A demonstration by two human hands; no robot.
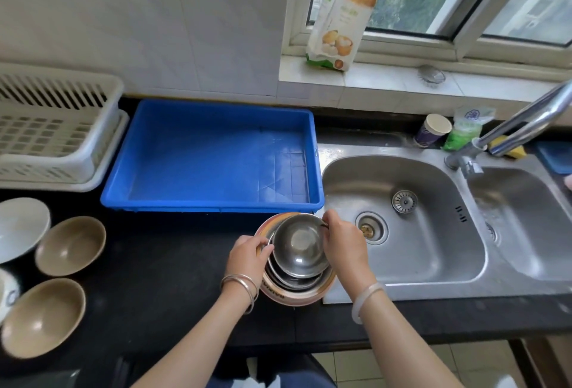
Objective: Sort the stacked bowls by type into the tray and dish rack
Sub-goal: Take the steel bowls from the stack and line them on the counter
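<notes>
A stack of steel bowls sits inside a larger orange-rimmed bowl (328, 290) on the black counter, beside the sink. The top steel bowl (298, 245) is tilted up. My left hand (247, 256) pinches the stack's left rim and my right hand (342, 240) pinches the top bowl's right rim. The blue tray (216, 152) stands empty just behind the stack. The white dish rack (58, 134) is at the far left, also empty.
Two tan bowls (71, 245) (43, 316) and a white bowl (21, 226) lie on the counter at the left. A double steel sink (439, 276) with a faucet (520, 127) is to the right. A cup (433, 129) and a sponge (510, 148) stand behind it.
</notes>
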